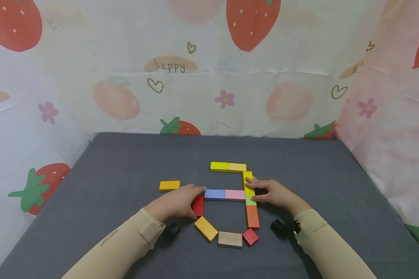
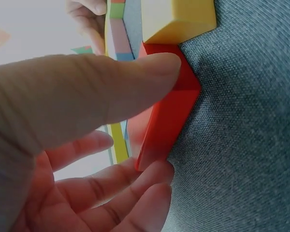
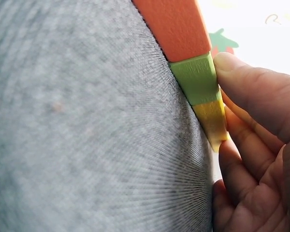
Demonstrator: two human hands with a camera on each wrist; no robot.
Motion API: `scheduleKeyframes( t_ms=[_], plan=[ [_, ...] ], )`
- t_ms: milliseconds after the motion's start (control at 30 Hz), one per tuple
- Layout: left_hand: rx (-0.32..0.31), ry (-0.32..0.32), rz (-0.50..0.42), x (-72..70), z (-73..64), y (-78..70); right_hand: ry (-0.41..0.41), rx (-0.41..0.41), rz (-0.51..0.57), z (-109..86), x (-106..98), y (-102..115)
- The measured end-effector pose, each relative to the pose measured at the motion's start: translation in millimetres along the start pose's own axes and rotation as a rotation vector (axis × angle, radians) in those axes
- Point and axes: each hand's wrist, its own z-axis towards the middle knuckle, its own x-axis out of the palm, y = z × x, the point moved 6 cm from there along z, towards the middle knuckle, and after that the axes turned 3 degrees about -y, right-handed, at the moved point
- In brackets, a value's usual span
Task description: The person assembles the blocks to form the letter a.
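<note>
My left hand (image 1: 179, 200) pinches a red block (image 1: 198, 207) lengthwise on the dark cloth. In the left wrist view its thumb lies over one end of that block and the fingertips meet the other. My right hand (image 1: 277, 194) rests against the right-hand column of blocks. Its thumb touches a small green block (image 3: 195, 79), and its other fingers reach a long yellow block (image 1: 248, 190) just beyond. Between the hands a blue block (image 1: 214, 195) and a pink block (image 1: 235, 195) form a row. Below the green block an orange block (image 1: 252, 217) continues the column.
A yellow-orange block (image 1: 206, 229), a beige block (image 1: 229, 239) and a small red block (image 1: 250, 236) curve along the near side. Farther back lie a lime block (image 1: 219, 166) and a tan block (image 1: 237, 167). Another yellow-orange block (image 1: 169, 186) sits apart at left.
</note>
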Motion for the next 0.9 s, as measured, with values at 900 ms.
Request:
scheduleKeyframes(
  t_ms=[900],
  plan=[
    [0.050,-0.106,-0.029,-18.2,-3.7,19.0,-0.003,0.013,-0.002,1.6,2,-4]
  ],
)
